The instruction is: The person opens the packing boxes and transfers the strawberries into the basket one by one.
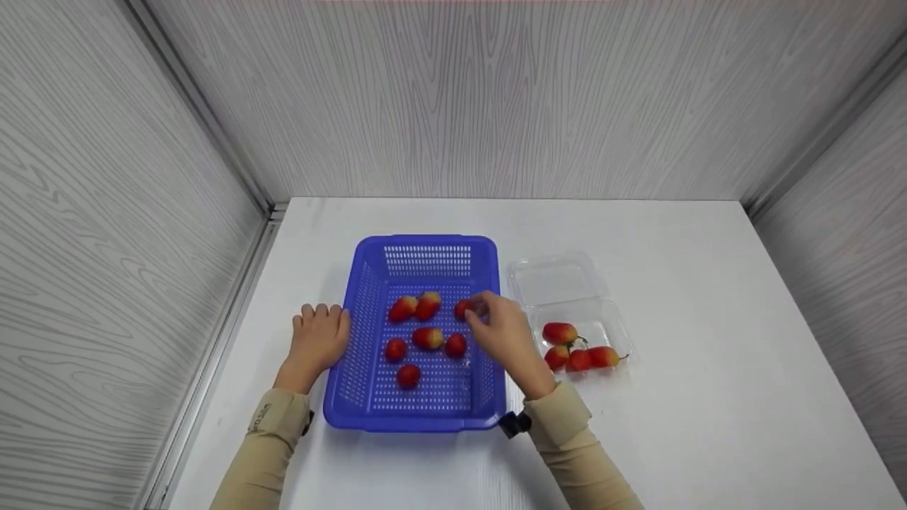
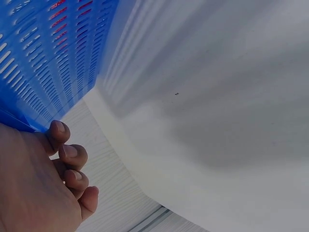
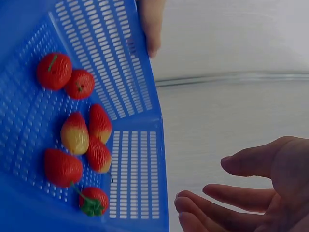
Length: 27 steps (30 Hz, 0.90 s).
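A blue perforated basket [image 1: 414,423] stands before me with several red and red-yellow strawberries [image 1: 428,338] on its floor. My left hand [image 1: 319,338] rests at its left rim; in the left wrist view the fingers [image 2: 76,179] are loosely bent outside the basket wall, and the thumb is hidden. Over the basket's right side reaches my right hand [image 1: 504,333], its fingertips close to a red strawberry [image 1: 463,309]. The right wrist view shows that right hand [image 3: 251,193] with thumb and fingers apart and nothing between them. A strawberry with green leaves [image 3: 93,200] lies in the basket there.
Right of the basket lies a clear plastic clamshell box [image 1: 620,319], its lid [image 1: 556,280] folded back. Several strawberries with stems [image 1: 560,333] sit in it. The white table [image 1: 708,319] is bordered by grey wood-grain panels [image 1: 496,99] at the back and sides.
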Motion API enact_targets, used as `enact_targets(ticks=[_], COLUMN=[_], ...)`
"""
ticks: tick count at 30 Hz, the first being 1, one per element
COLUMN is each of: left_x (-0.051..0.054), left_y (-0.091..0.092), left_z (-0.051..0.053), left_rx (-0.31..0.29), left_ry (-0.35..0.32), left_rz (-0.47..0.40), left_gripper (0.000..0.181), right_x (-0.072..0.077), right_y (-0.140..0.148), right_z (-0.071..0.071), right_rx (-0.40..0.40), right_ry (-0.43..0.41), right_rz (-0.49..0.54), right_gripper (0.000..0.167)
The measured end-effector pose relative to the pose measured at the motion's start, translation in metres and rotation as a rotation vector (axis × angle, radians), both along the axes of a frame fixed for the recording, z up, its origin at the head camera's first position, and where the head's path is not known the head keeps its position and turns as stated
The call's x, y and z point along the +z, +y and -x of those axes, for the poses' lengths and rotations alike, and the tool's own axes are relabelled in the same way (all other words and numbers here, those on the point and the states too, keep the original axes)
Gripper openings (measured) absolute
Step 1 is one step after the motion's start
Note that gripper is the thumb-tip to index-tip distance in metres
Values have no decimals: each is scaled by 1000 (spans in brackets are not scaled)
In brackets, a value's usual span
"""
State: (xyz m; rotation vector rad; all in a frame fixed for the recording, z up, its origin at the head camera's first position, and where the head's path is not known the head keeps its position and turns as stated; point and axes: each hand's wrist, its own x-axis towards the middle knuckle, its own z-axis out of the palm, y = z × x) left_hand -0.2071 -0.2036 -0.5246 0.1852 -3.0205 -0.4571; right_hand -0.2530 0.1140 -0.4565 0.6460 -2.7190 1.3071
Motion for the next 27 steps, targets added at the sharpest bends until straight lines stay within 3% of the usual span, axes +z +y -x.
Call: enact_targets(ticks=[8, 14, 16, 23, 27], left_x=[0, 0, 0, 0, 0], left_y=[1, 0, 0, -1, 0], left_z=[1, 1, 1, -1, -1], left_rx=[-4, -3, -4, 1, 2], left_ry=[15, 10, 12, -10, -9], left_rz=[1, -8, -8, -13, -17], left_gripper=[37, 37, 37, 39, 39], right_x=[-20, -46, -55, -72, -79], right_y=[59, 96, 104, 116, 117], right_z=[35, 49, 51, 42, 40], right_rx=[-222, -336, -344, -330, -343], right_ry=[17, -22, -68, -356, -429], right_rz=[14, -81, -111, -123, -132], right_gripper=[17, 23, 28, 48, 52])
